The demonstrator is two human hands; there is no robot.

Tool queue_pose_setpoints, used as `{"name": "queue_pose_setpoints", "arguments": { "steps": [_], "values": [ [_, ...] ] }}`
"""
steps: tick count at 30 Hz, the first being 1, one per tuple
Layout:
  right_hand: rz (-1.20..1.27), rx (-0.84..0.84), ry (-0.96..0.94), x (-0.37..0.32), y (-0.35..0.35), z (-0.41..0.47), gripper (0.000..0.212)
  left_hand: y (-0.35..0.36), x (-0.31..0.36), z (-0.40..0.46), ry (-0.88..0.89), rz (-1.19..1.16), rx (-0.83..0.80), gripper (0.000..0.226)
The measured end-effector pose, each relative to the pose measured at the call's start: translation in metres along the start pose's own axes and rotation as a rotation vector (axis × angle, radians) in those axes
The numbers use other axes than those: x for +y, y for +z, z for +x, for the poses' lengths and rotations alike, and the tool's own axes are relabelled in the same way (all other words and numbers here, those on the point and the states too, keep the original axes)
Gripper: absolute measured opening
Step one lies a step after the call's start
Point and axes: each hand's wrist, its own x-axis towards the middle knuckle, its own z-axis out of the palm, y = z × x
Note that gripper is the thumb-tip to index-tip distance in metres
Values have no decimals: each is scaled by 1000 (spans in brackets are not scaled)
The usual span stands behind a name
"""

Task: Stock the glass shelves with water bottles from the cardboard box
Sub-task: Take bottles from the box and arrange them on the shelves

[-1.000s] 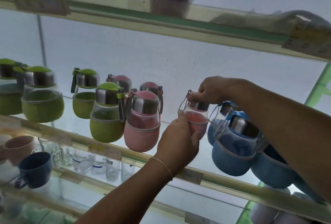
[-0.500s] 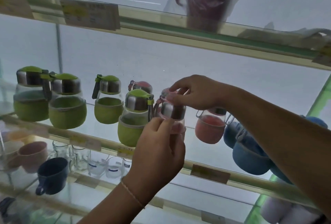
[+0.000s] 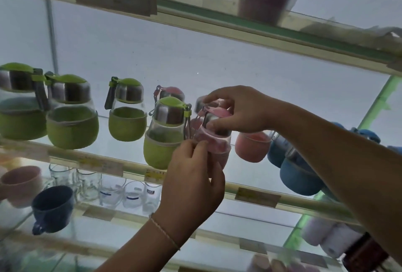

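Hands at centre frame hold a pink water bottle (image 3: 214, 139) over the glass shelf (image 3: 130, 166), left hand (image 3: 192, 184) gripping its body, right hand (image 3: 237, 110) pinching the cap; crowded green bottle (image 3: 165, 134) beside it risks a knock.

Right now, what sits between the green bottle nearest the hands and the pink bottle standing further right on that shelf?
In the head view, the pink bottle both hands grip fills that gap, between the green bottle and the other pink bottle.
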Motion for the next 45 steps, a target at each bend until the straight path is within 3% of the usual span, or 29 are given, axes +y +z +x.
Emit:
{"name": "queue_pose_setpoints", "arguments": {
  "steps": [7,11,24,33,45],
  "values": [
    [-1,-45,14,13,-11,-18,45,14,10,0,-65,-40,48,36],
    [23,-61,37,29,-18,-33,48,28,16,1,-115,-62,-58,66],
    [19,-53,31,72,-31,-63,47,61,57,3,-215,-162,-197,91],
    [-85,-45,76,86,-38,-72,52,78,70,4,-243,-171,-192,89],
    [-39,-30,95,96,-39,-75,52,92,64,4,-220,-171,-171,91]
  ]
}}
